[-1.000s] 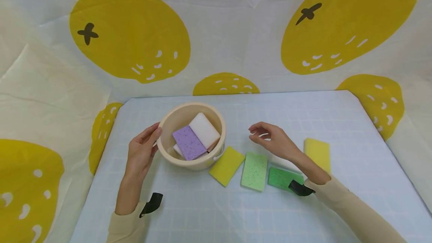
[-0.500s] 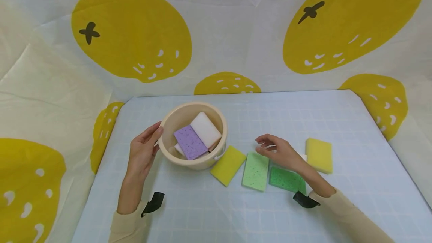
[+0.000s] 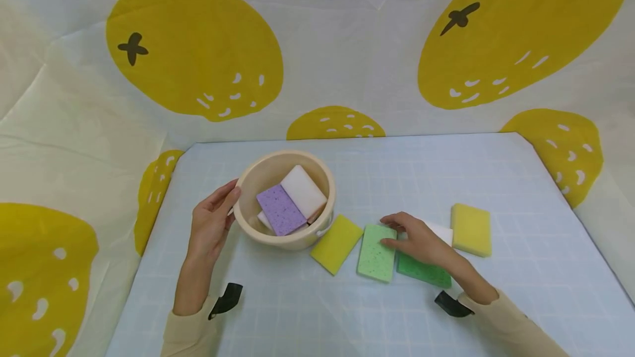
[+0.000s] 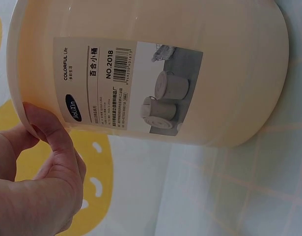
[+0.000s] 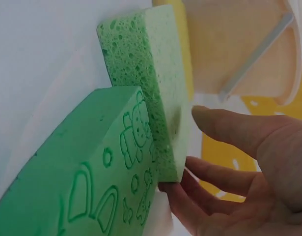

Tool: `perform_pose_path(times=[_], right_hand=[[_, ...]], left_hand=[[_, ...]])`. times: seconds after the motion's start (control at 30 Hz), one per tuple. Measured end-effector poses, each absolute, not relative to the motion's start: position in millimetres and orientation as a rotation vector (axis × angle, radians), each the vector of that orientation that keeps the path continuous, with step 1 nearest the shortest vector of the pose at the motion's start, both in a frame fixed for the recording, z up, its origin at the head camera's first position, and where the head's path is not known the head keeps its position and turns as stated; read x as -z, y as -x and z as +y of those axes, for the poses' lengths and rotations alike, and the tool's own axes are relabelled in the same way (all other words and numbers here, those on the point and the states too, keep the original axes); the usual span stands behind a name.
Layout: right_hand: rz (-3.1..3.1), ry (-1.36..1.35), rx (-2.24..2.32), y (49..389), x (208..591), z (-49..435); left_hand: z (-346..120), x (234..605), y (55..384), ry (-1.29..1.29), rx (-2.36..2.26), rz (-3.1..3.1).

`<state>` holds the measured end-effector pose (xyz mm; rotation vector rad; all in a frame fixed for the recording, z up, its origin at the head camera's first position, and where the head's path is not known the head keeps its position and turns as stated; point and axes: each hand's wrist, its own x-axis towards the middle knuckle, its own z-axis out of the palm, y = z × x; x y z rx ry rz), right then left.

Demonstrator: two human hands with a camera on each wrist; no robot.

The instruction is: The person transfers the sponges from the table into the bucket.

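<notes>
My left hand (image 3: 210, 227) pinches the rim of a cream plastic bucket (image 3: 290, 243), thumb inside and fingers outside; the left wrist view shows the bucket's printed label (image 4: 131, 88). Inside the bucket lie a purple sponge (image 3: 281, 210), a white sponge (image 3: 303, 191) and others partly covered. Low at the far right corner of a pale green sponge (image 3: 376, 258) is my right hand (image 3: 419, 241), its thumb held above the sponge and its fingers by the far edge. The right wrist view shows a gap between thumb (image 5: 214, 123) and sponge. Under the wrist lies a darker green sponge (image 5: 111, 162) with embossed drawings.
A yellow sponge (image 3: 337, 244) lies between the bucket and the pale green one. Partly behind my right hand is a white sponge (image 3: 440, 231), with a thicker yellow sponge (image 3: 471, 229) to its right. A lemon-print cloth (image 3: 332, 54) hangs behind the table.
My right hand has moved right and nearer to me, coming down to the pale green sponge. The left hand keeps its hold on the bucket rim.
</notes>
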<state>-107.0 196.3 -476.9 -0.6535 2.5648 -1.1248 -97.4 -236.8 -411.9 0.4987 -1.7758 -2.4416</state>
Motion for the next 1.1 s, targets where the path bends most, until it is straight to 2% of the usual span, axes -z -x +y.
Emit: perform_pose_path(times=[0.27,0.73,1.1], right_hand=[[2.565,0.649,1.074,102.3,471.0,198.2],[2.481,0.747,1.3,100.0,469.1,197.4],[2.408,0.675,1.407,99.7,466.8,204.1]], left_hand=[[-236.1,411.3,97.1,-0.497,2.44,-1.77],[-235.1,410.0,96.9,-0.5,2.446,-1.764],[-235.2,410.8,95.9,-0.476,2.452,-1.76]])
